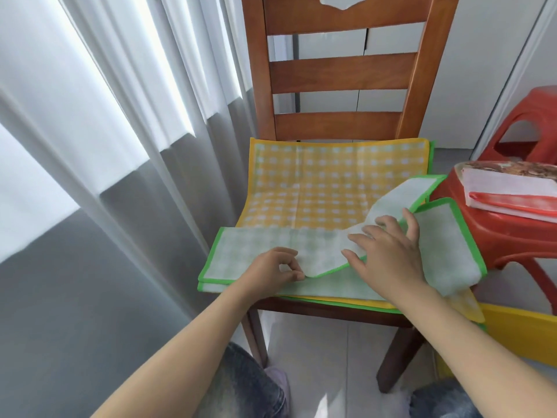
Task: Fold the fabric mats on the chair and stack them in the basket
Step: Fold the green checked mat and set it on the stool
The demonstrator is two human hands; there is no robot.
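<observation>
A green-bordered checked mat (319, 251) lies partly folded across the front of the wooden chair (340, 73) seat, its right end draping off the seat. Under it a yellow checked mat (325, 182) is spread flat over the seat. My left hand (271, 268) pinches the folded green edge near the seat's front middle. My right hand (388, 251) presses flat with spread fingers on the green mat's right part. A red basket (494, 230) stands right of the chair and holds a folded white and red mat (509, 191).
Grey and white curtains (105, 146) hang close on the left. A red plastic stool (530, 125) stands behind the basket. Something yellow (518, 333) lies low on the right. My knees in jeans are at the bottom over a tiled floor.
</observation>
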